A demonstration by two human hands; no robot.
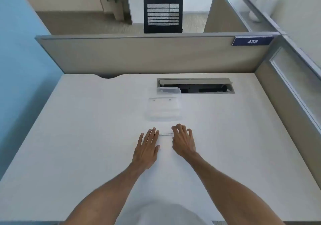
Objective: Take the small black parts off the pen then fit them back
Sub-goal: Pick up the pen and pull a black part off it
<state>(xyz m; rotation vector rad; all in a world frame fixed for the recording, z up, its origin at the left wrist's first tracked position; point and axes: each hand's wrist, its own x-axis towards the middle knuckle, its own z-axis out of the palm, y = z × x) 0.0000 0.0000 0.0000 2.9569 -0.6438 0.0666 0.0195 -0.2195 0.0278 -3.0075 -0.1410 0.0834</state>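
Note:
A thin, pale pen [165,134] lies crosswise on the white desk [86,138], only its middle showing between my hands. My left hand [147,148] rests flat on the desk, fingers straight and slightly spread, fingertips at the pen's left end. My right hand [183,140] hovers with curled fingers over the pen's right end, which it hides. Whether either hand grips the pen cannot be told. Two tiny dark parts [154,100] [170,100] lie in the clear plastic tray [163,117] just beyond the hands.
A clear plastic container [169,90] stands behind the tray, next to an open cable slot [205,87] in the desk. Beige partition walls [139,54] close the desk at the back and right. A black chair [163,14] stands beyond.

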